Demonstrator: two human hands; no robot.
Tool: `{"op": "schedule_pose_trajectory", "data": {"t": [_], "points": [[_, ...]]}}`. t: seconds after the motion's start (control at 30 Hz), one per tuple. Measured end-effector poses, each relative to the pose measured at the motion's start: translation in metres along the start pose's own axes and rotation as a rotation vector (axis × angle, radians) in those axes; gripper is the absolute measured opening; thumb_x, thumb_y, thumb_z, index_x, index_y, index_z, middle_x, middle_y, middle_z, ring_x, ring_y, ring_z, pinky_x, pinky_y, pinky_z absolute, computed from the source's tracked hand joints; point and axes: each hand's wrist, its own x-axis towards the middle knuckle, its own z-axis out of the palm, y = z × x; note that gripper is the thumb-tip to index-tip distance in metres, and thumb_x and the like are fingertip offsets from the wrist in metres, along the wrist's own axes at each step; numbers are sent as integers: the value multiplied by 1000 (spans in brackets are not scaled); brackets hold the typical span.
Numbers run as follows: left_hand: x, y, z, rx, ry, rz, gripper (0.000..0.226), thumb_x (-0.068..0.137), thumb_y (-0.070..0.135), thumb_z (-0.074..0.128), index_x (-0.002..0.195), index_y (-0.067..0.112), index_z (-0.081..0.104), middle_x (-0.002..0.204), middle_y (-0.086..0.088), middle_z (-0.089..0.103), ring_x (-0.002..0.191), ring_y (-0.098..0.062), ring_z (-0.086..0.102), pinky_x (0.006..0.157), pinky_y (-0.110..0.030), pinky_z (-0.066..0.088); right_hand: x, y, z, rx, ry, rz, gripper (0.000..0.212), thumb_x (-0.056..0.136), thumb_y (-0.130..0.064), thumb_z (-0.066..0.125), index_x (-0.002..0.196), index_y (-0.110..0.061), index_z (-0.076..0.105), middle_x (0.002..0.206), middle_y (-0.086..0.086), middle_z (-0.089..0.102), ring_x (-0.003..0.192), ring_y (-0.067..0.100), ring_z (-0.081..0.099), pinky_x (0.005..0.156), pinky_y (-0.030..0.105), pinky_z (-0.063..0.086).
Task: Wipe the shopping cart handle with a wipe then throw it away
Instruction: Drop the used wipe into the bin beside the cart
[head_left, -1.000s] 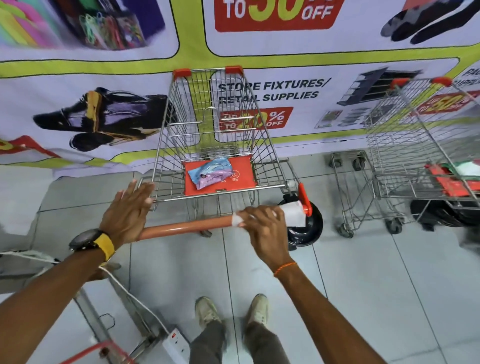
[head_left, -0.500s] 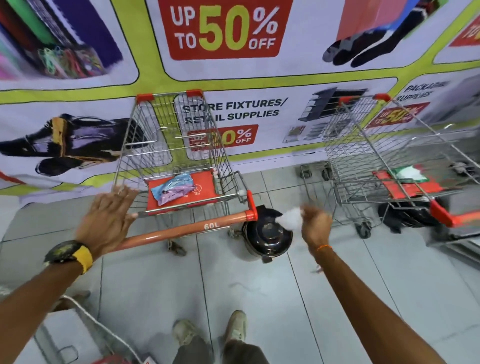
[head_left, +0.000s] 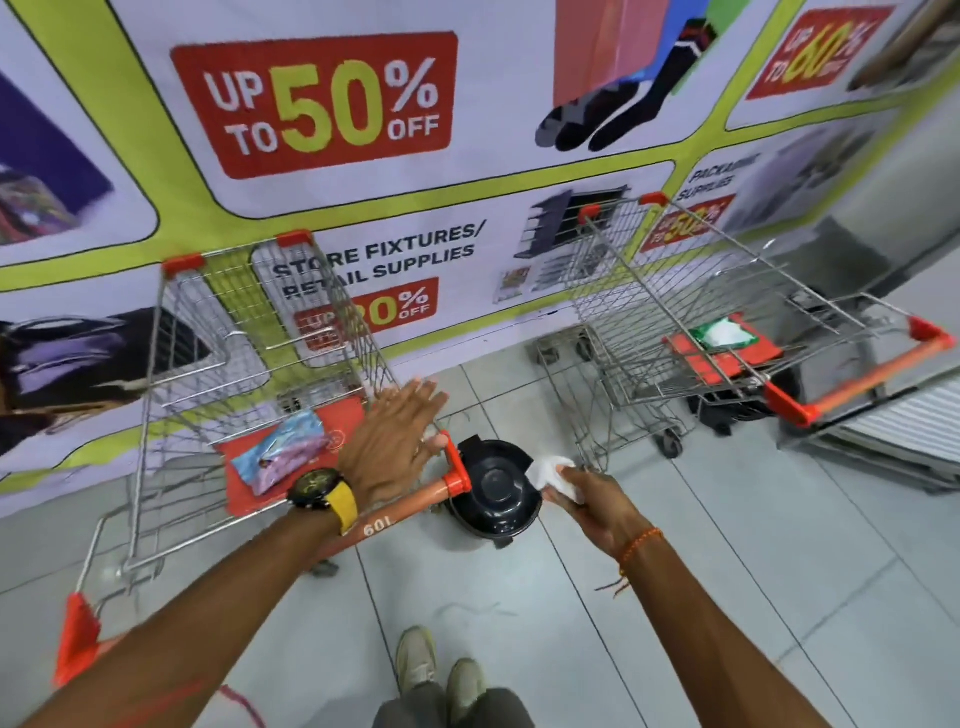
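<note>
A wire shopping cart (head_left: 218, 364) stands in front of me, its orange handle (head_left: 405, 506) running under my left forearm. My left hand (head_left: 389, 441) hovers flat with fingers spread above the handle's right end, holding nothing. My right hand (head_left: 587, 493) is shut on a crumpled white wipe (head_left: 550, 470), just right of the handle's end. The wipe hangs over the right edge of a black round bin (head_left: 493, 491) with a closed lid on the floor.
A pack of wipes (head_left: 280, 457) lies on the cart's red seat flap. A second wire cart (head_left: 701, 322) with a green-and-white pack stands to the right. A printed sale banner (head_left: 467, 171) covers the wall behind. My shoes (head_left: 436, 670) are on the tiled floor.
My right hand has left the handle with the wipe and moved right, over the bin. My left hand has slid from the handle's left end to its right end. The view has panned right.
</note>
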Motion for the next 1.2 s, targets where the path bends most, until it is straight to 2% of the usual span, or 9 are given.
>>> {"op": "schedule_pose_trajectory", "data": {"t": [0.13,0.27,0.43,0.6,0.73,0.87,1.0,1.13,1.2], "points": [[19,30,12,-52,-52,72,69,96,62,18,152,22,24,163,-4,16,151,-21,11,123,-48,7,-8,-6,-4,-394,102,-119,16,98,-2,59,112,-5,65,101,4,67,84,12,61,78,26,52],[39,43,28,-188,-178,118,85,85,76,12,151,24,27,164,-3,18,151,-19,11,123,-41,2,-10,-7,-21,-355,141,-237,24,96,6,58,107,-12,70,93,1,72,80,12,66,62,12,55],[50,42,35,-125,-204,81,96,77,81,-1,150,27,28,163,-1,21,151,-18,12,123,-45,5,-4,-5,-45,-278,134,-251,18,93,7,63,97,-6,75,105,18,72,98,32,68,97,45,56],[67,30,34,-59,-251,33,109,67,85,-13,152,27,24,164,-3,15,152,-19,5,123,-49,3,7,-3,-61,-186,210,-254,21,96,-5,66,104,13,69,102,17,71,81,20,71,65,18,61],[69,30,37,-26,-244,40,105,70,84,-10,151,27,25,164,-3,15,152,-20,5,123,-49,1,16,-5,-67,-160,147,-225,14,89,3,71,101,10,72,108,19,73,87,19,74,68,13,59],[72,30,37,10,-243,47,90,80,76,6,151,26,27,164,-4,17,152,-22,6,123,-47,0,34,0,-66,-342,192,-219,28,77,-7,85,96,9,75,105,22,78,89,20,74,82,23,59],[73,28,40,12,-228,56,93,79,79,3,151,25,28,164,-4,18,152,-23,6,123,-49,1,37,3,-52,-600,329,-326,12,84,-14,79,75,-5,76,73,6,70,75,22,64,78,36,54],[72,26,41,-9,-209,60,87,84,76,3,152,25,24,164,-4,14,152,-23,3,123,-48,-2,46,10,-43,-764,373,-420,29,78,-32,56,95,-17,74,95,13,78,92,31,69,84,40,53],[72,25,42,-17,-212,58,82,87,73,8,153,26,22,164,-3,13,152,-23,1,122,-46,-5,58,15,-43,-847,332,-383,19,79,-26,55,88,-23,72,95,8,79,95,33,70,85,39,55]]}}
